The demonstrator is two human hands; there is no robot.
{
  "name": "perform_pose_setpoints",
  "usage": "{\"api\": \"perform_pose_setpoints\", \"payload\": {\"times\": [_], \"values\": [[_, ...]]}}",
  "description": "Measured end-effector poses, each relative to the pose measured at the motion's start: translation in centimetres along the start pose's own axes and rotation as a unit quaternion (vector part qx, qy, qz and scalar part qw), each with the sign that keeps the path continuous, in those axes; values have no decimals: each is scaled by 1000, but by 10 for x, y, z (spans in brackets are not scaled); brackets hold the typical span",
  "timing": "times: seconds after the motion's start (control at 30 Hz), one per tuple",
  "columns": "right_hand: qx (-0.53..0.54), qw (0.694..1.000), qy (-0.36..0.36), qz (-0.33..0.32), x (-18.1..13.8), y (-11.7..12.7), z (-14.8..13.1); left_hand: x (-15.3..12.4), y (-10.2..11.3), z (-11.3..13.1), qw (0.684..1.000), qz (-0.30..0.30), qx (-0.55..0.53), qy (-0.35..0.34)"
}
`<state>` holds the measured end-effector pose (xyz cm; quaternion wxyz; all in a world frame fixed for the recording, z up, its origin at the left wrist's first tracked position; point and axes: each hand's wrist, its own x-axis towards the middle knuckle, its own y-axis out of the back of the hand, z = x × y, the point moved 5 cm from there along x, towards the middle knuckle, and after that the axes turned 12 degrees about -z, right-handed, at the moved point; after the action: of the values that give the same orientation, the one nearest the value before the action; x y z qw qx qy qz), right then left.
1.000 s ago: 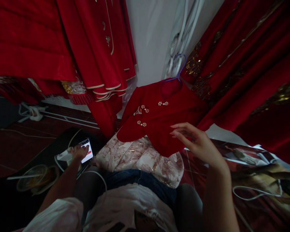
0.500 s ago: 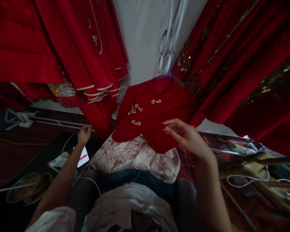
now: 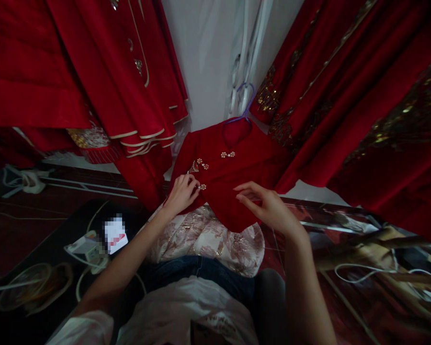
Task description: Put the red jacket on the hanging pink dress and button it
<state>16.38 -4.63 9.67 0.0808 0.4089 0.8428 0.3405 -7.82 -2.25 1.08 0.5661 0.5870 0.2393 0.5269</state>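
A red jacket (image 3: 215, 191) with jewelled flower-shaped clasps hangs on a purple hanger (image 3: 249, 103) in front of me. Its lower part lies over a pale, gold-patterned brocade cloth (image 3: 201, 230) at my lap. My left hand (image 3: 182, 191) rests at the jacket's left front, fingers bent and thumb apart, right beside the lower clasp (image 3: 201, 187); the fingers cover part of that clasp. Over the right side of the jacket hovers my right hand (image 3: 264, 203), its fingers loosely stretched with a gap to the thumb, holding nothing visible.
Red garments (image 3: 129, 96) with pale piping hang on the left, and gold-sequinned red garments (image 3: 309, 105) on the right. A lit phone (image 3: 118, 247), white cables and a plastic bowl (image 3: 25, 287) lie at lower left. Blurred clutter with a white cord (image 3: 362, 273) is at lower right.
My left hand has moved right and up from beside the phone to the jacket's lower clasp. The right hand stays over the jacket. The view has shifted slightly.
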Motion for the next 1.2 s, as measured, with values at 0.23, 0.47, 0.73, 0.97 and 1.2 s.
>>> {"api": "perform_pose_setpoints", "payload": {"times": [0.23,0.47,0.73,0.97,1.2], "values": [[-20,999,29,34,20,-20,5,6,-8,-13,999,-34,-7,-6],[-59,998,1,-7,23,-34,10,22,-3,-11,997,-74,3,-33],[-43,999,19,1,22,-30,5,31,12,3,978,-120,22,-168],[-48,999,8,6,18,-22,10,65,26,-13,996,-16,36,-81],[-47,999,-4,12,13,-12,10,99,29,-26,988,-43,105,-103]]}}
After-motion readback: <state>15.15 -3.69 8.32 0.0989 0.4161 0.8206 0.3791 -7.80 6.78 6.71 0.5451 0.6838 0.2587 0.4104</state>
